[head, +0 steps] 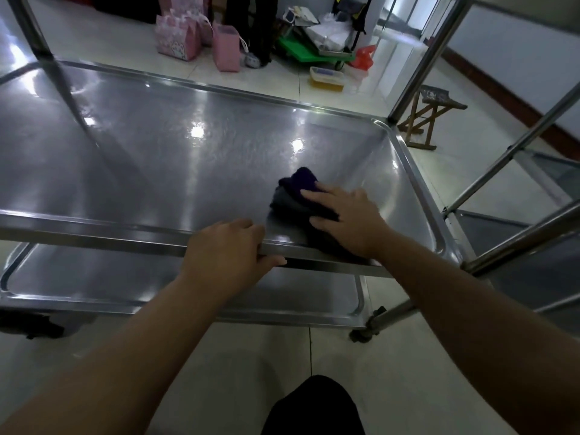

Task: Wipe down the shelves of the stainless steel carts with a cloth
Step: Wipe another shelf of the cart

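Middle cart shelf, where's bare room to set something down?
Bare steel left of the cloth, out to the left post and far rim. Crowded near right: right hand on the cloth, left hand gripping the near rim.

Dim indoor light, bright ceiling-lamp glare spots on the steel shelf, soft blur, wide-angle bending at edges

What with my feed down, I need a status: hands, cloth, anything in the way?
Left hand grips shelf by its front rim. Right hand pressing flat on cloth, near shelf's right end. Nothing seen blocking the wipe.
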